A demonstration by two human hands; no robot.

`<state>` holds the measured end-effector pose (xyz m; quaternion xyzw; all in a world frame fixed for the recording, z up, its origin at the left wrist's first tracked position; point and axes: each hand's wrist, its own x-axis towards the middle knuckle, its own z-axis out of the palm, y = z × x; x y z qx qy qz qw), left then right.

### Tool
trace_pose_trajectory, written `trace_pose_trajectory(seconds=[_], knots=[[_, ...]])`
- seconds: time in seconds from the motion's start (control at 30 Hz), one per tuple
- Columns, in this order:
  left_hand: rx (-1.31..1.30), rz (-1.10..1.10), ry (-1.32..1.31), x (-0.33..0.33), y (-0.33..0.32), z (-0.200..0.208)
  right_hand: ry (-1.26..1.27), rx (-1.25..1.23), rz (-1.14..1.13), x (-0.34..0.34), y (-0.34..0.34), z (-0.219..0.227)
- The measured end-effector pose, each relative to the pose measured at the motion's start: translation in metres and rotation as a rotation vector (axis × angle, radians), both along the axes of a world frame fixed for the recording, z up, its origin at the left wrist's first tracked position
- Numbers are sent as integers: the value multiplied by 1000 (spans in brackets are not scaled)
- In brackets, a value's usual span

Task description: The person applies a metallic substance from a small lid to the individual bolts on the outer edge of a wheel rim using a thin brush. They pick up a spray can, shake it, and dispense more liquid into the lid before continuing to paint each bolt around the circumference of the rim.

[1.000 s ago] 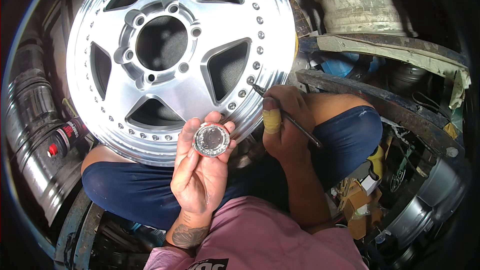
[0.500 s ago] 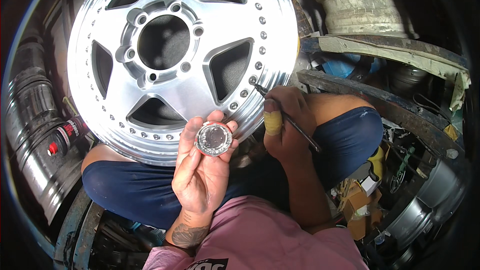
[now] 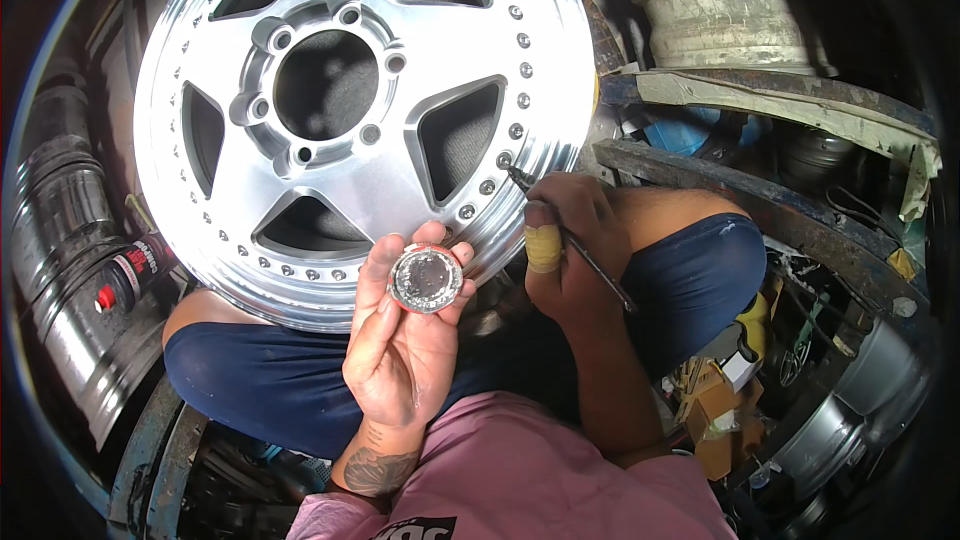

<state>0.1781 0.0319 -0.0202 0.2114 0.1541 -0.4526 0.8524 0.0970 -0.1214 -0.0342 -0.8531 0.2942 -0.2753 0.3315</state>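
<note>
A large polished alloy wheel [image 3: 360,198] with a five-spoke face lies in front of me, partly over my crossed legs. Small bolts ring its rim. Between the fingertips of my left hand [image 3: 400,365] is a small round cap [image 3: 427,278] with a red edge and dark, smeared residue inside, held open side up near the wheel's lower edge. My right hand [image 3: 575,240] is closed round a thin dark paintbrush [image 3: 597,270], its thumb wrapped in yellow tape. The brush tip reaches a bolt [image 3: 504,161] at the right side of the rim.
A black bottle with a red cap [image 3: 106,296] lies at the left beside shiny metal barrels [image 3: 60,200]. Worn wheel rims [image 3: 710,10] stand at the back right, above rusty metal beams [image 3: 740,180]. At the lower right are a cardboard box [image 3: 712,410] and another rim [image 3: 830,440].
My right hand has shifted very slightly left, and the brush's rear end sits a little lower and further left. The brush tip stays at the same bolt. My left hand has hardly moved.
</note>
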Motion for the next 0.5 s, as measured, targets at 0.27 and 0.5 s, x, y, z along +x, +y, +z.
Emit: trace_pose_trajectory(seconds=[0.27,0.5], knots=[[13,-12,-8,0,1,-1,19,-3,-7,-2,1,-1],[10,-6,-1,0,1,-1,19,-19,-11,-3,0,0]])
